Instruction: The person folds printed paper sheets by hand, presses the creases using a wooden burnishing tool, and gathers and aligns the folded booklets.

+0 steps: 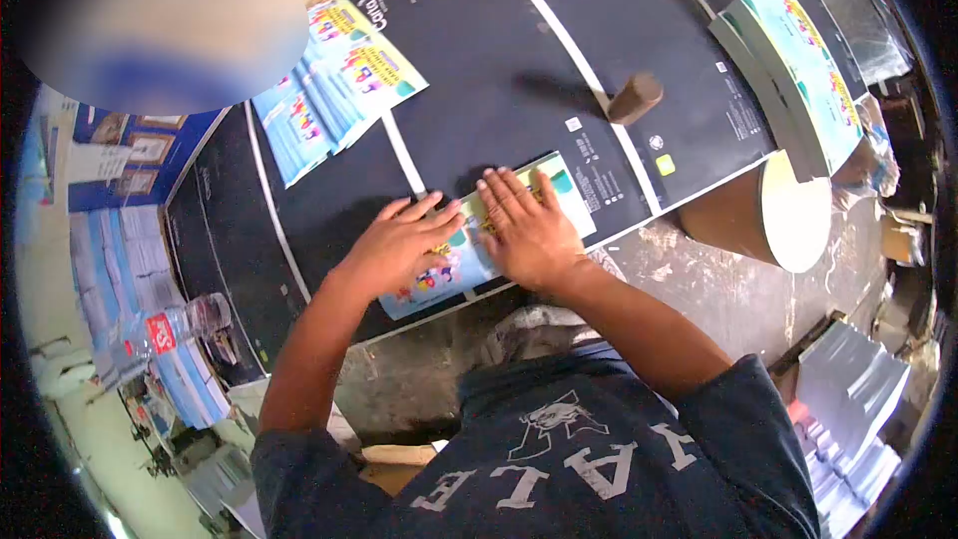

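Observation:
A light-blue and yellow booklet (pixel 431 289) with cartoon figures lies flat along the near edge of the black-covered table (pixel 489 70). My left hand (pixel 399 248) rests over its left half, fingers stretched out and slightly apart. Flat on the right half lies my right hand (pixel 526 225), its fingers extended toward the far edge. The two hands nearly meet at the middle of the cover, hiding much of the print. Neither hand grips anything.
Similar booklets (pixel 344 100) lie fanned out at the far left, and a thick stack of them (pixel 798 70) sits at the right. A brown cylindrical block (pixel 636 98) stands on the table. A large tube (pixel 795 215), a plastic bottle (pixel 185 327) and paper stacks (pixel 853 389) surround it.

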Available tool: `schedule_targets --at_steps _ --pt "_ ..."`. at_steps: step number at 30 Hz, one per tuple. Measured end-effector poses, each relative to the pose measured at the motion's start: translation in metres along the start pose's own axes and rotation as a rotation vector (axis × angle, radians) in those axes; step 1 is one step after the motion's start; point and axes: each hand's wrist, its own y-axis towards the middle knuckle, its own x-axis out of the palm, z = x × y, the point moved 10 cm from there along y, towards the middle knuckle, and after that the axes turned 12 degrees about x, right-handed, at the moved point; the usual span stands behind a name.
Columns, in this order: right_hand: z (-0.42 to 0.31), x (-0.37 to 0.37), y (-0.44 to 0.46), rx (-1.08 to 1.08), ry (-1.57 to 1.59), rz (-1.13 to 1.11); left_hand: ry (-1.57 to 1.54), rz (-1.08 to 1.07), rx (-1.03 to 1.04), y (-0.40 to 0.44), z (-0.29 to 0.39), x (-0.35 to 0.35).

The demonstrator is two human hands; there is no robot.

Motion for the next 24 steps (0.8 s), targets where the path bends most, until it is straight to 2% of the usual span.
schedule_targets --at_steps 1,3,6,8,10,11,13,14,15,17,18,20,21,22,23,24 --pt "0.000 -0.003 -0.001 -0.017 0.003 -0.001 -0.001 0.004 -0.017 -0.002 0.000 0.000" --pt "0.020 -0.021 0.006 0.070 0.520 -0.047 0.053 0.022 -0.049 -0.001 -0.002 -0.004" --pt "0.114 -0.116 -0.002 0.267 0.700 0.715 0.041 0.079 -0.042 -0.003 -0.008 -0.005" --pt "0.182 -0.151 0.001 0.597 0.459 1.012 -0.004 0.095 -0.041 -0.002 -0.013 0.001" --pt "0.210 -0.091 0.050 0.703 1.078 0.291 -0.002 0.111 -0.023 -0.002 -0.012 -0.003" --pt "0.215 -0.089 0.048 0.695 1.071 0.292 -0.003 0.127 -0.007 -0.003 -0.010 -0.006" --pt "0.208 -0.090 0.054 0.520 1.508 0.371 -0.018 0.149 -0.009 -0.004 -0.013 -0.007" --pt "0.210 -0.088 0.048 0.595 1.392 0.359 -0.040 0.152 -0.002 -0.005 -0.012 -0.005" --pt "0.209 -0.087 0.051 0.577 1.385 0.349 -0.059 0.158 0.003 -0.006 -0.013 -0.006" --pt "0.233 -0.073 0.044 0.675 1.629 0.509 -0.066 0.185 -0.001 -0.010 -0.015 -0.005" --pt "0.208 -0.087 0.040 0.663 1.659 0.468 -0.072 0.192 0.013 -0.009 -0.016 -0.005" --pt "0.109 -0.123 0.035 0.403 1.451 0.183 -0.077 0.177 0.035 -0.007 -0.015 -0.005" --pt "0.066 -0.126 0.020 0.354 1.391 0.129 -0.087 0.176 0.035 -0.007 -0.017 0.002" --pt "0.025 -0.123 -0.001 0.287 1.506 0.090 -0.090 0.216 0.050 -0.007 -0.019 0.006" --pt "-0.011 -0.113 -0.016 0.015 1.419 0.065 -0.090 0.260 0.061 -0.008 -0.022 0.007" --pt "-0.023 -0.069 -0.026 0.195 1.191 -0.109 -0.109 0.231 0.048 -0.009 -0.022 0.005"
